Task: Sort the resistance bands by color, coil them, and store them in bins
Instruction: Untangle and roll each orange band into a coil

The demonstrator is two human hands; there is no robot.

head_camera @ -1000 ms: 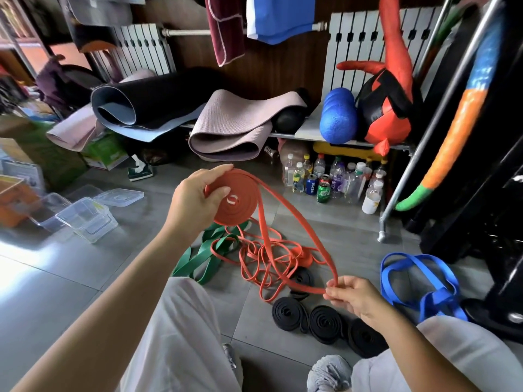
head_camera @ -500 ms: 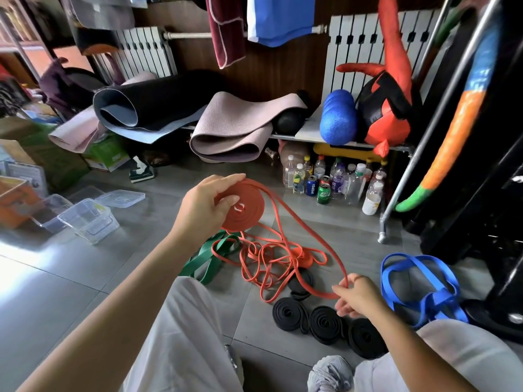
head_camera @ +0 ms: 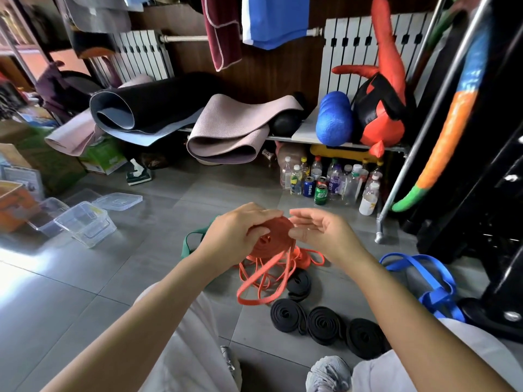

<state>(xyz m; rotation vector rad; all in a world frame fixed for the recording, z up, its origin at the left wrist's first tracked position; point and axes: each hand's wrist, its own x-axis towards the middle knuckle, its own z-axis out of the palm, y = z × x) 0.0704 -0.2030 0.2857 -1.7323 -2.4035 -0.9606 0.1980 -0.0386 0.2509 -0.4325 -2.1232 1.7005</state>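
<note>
Gripping the orange coil (head_camera: 276, 234) with the left hand (head_camera: 235, 236), fingers curled round its left side, up off the grey tile floor (head_camera: 85, 306). Got the right hand (head_camera: 322, 236) loose and released just beside the coil's right edge, fingers relaxed and not closed on anything. Can't tell for sure whether the fingertips actually touch the rim. Leaving the rest of that band dangling as orange loops (head_camera: 263, 281) down into a tangle on the tile. Looking around the floor: green band (head_camera: 192, 244) peeking out behind the left wrist, three black coils (head_camera: 325, 325) lined up in a row near the feet, plus one more black band (head_camera: 300, 284) half rolled right under the orange loops. Blue band (head_camera: 418, 275) sprawled uncoiled off to the right. Clear plastic bins (head_camera: 85, 224) parked well away on the left, with a lid (head_camera: 117, 200) lying flat just beside them.
</note>
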